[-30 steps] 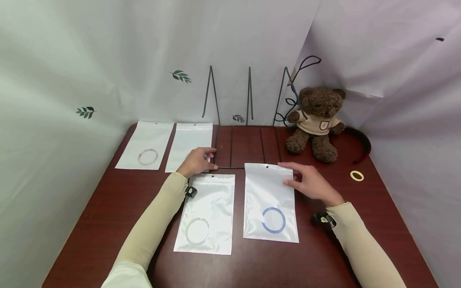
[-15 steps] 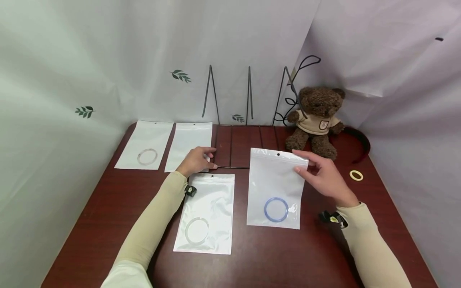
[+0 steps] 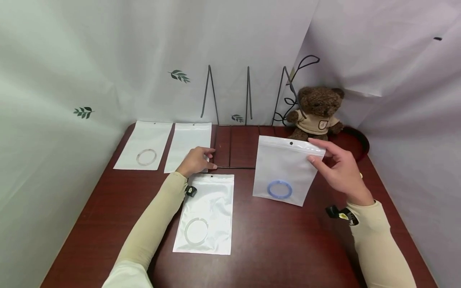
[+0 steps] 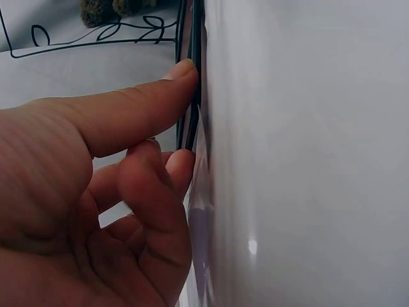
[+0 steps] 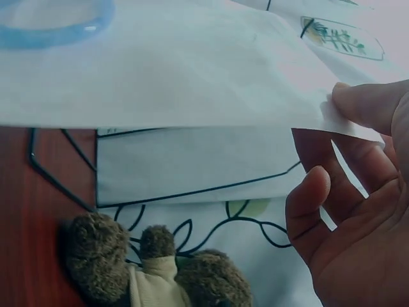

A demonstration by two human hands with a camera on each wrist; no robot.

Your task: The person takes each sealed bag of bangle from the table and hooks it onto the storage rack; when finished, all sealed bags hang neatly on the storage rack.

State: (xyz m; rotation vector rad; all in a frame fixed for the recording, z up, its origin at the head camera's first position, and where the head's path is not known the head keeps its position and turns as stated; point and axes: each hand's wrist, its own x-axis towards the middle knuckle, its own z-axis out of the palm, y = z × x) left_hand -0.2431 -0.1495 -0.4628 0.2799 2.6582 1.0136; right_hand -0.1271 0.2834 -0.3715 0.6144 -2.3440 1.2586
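A white zip bag (image 3: 288, 168) with a blue bangle (image 3: 279, 189) showing near its bottom hangs above the table. My right hand (image 3: 338, 166) pinches its top right corner between thumb and fingers. My left hand (image 3: 196, 161) rests at the front left corner of a black wire rack (image 3: 230, 146). Its thumb and index finger, set apart, touch the wires, while the other fingers curl loosely in the left wrist view. Partly under that hand lies another white bag (image 3: 191, 140). Closer in, a shiny white bag (image 3: 207, 208) with a pale bangle (image 3: 196, 231) lies flat.
Upright prongs (image 3: 249, 92) rise from the rack at the back. A brown teddy bear (image 3: 320, 108) sits at the right, beside a dark red headband (image 3: 363, 140). A white bag (image 3: 144, 142) with a pale bangle lies far left. White cloth (image 3: 151, 60) walls surround the table.
My right hand has lifted the bag with the blue bangle off the table and carried it right and toward the back, tilting it. My left hand has stayed at the rack.
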